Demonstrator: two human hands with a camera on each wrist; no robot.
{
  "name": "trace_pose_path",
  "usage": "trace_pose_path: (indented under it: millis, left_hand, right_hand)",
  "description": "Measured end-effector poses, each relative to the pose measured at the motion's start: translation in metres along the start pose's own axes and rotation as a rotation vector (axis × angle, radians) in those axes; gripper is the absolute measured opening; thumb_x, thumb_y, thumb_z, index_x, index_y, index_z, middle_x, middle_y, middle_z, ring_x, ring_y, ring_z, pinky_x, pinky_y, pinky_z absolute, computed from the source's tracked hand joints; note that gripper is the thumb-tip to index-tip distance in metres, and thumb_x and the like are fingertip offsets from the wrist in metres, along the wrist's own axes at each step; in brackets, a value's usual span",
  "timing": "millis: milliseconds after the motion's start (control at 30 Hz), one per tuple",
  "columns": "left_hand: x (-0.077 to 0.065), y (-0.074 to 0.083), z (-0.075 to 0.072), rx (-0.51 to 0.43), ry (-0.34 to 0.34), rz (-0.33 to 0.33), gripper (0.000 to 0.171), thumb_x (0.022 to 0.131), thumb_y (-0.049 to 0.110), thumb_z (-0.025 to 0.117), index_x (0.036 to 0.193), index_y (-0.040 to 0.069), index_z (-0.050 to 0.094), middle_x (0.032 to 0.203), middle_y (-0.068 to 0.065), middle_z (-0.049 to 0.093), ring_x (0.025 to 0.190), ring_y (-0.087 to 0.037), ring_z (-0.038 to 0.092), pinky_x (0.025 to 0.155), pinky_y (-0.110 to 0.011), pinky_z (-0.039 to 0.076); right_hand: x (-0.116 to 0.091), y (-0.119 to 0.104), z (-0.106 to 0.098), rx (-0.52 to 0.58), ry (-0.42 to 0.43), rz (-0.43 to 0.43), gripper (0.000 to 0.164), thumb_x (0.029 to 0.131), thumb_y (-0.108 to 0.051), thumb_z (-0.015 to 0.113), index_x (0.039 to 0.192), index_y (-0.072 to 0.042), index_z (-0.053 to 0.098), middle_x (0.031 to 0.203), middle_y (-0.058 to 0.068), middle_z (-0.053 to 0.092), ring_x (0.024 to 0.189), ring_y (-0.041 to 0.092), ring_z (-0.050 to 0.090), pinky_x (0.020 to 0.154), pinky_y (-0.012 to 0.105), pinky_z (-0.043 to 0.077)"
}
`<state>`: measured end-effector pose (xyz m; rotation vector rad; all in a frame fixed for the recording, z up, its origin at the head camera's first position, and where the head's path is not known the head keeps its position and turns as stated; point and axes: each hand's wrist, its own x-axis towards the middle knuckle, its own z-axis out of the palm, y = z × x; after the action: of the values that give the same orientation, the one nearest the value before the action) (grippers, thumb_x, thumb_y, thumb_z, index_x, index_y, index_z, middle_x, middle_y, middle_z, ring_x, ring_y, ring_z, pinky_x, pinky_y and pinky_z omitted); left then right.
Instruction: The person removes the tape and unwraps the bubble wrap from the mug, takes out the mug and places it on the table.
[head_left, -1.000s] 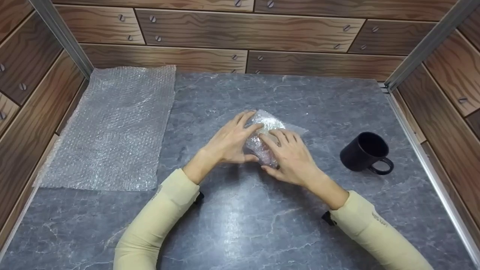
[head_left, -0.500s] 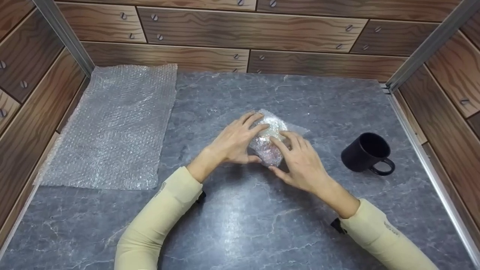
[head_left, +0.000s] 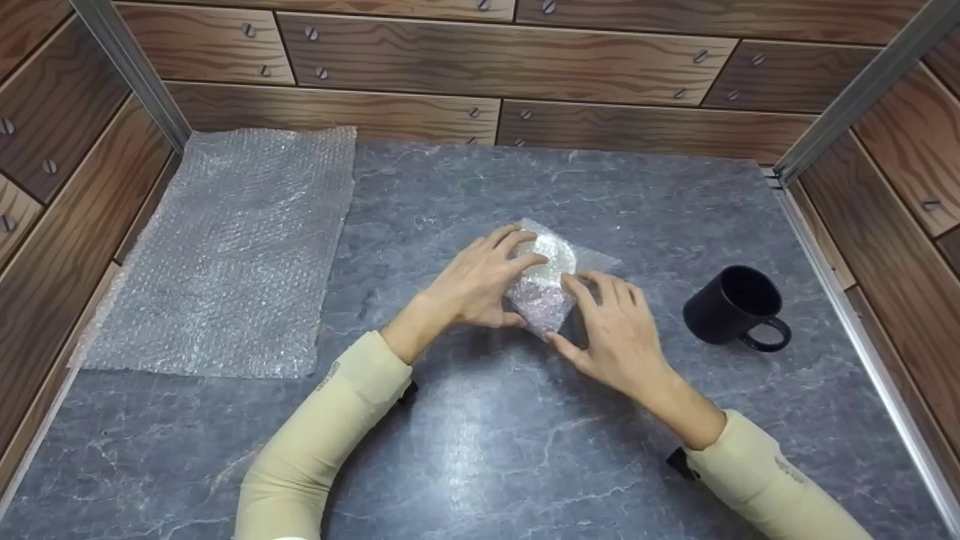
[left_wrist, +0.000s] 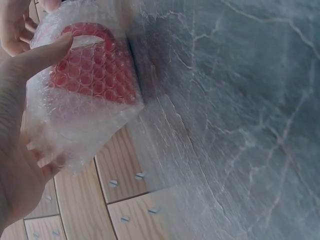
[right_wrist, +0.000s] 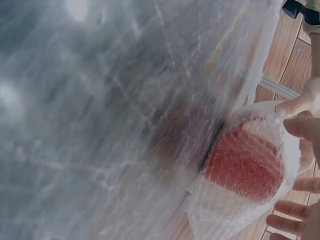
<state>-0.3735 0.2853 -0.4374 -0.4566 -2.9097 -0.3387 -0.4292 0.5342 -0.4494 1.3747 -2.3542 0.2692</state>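
Note:
At the middle of the table, a red mug [left_wrist: 92, 70] shows through the bubble wrap [head_left: 541, 309] around it. Its looped handle is visible in the left wrist view. The left hand [head_left: 484, 283] holds the bundle from the left, thumb in front and fingers round the far side. On the right, the right hand [head_left: 615, 326] has its fingers spread and loosely bent, the index finger and thumb at the bundle's near side; firm contact cannot be made out. In the right wrist view, its other fingers [right_wrist: 290, 217] stand apart from the wrap. A wrap flap [head_left: 598, 259] sticks out behind.
A flat sheet of bubble wrap [head_left: 225, 255] lies on the left of the grey marbled table [head_left: 465, 450]. Over on the right a black mug [head_left: 731, 304] stands, handle toward the near right. Wood-patterned panels [head_left: 510, 60] and metal posts [head_left: 135, 75] enclose the table.
The right hand has drawn back to the right, uncovering more of the wrapped mug's front. The left hand and the bundle have shifted slightly right.

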Motion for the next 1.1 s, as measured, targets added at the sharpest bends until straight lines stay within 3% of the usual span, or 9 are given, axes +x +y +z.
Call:
trace_pose_path:
  millis: [533, 767, 1100]
  left_hand:
    - [-0.007, 0.001, -0.003, -0.038, 0.001, -0.04, 0.083, 0.08, 0.056, 0.087, 0.15, 0.025, 0.055, 0.165, -0.01, 0.043, 0.158, -0.037, 0.036, 0.123, -0.064, 0.04]
    - [-0.012, 0.002, -0.003, -0.006, 0.029, -0.017, 0.078, 0.081, 0.056, 0.085, 0.148, 0.025, 0.057, 0.161, -0.009, 0.047, 0.153, -0.033, 0.043, 0.119, -0.055, 0.048]
    - [-0.018, 0.003, -0.005, 0.034, 0.065, -0.003, 0.071, 0.082, 0.054, 0.085, 0.143, 0.025, 0.061, 0.153, -0.007, 0.054, 0.147, -0.03, 0.049, 0.113, -0.047, 0.053]
  right_hand:
    - [0.004, 0.007, 0.0, 0.016, -0.033, -0.03, 0.083, 0.082, -0.053, 0.084, 0.147, -0.011, 0.055, 0.14, 0.019, 0.06, 0.126, 0.041, 0.061, 0.099, 0.057, 0.057]
    - [0.005, 0.016, 0.0, 0.085, -0.062, -0.051, 0.082, 0.083, -0.048, 0.085, 0.149, -0.011, 0.054, 0.145, 0.018, 0.058, 0.129, 0.042, 0.059, 0.105, 0.057, 0.056]
    - [0.007, 0.026, 0.001, 0.167, -0.037, -0.096, 0.082, 0.083, -0.043, 0.088, 0.149, -0.01, 0.055, 0.146, 0.019, 0.059, 0.129, 0.042, 0.06, 0.107, 0.058, 0.055]
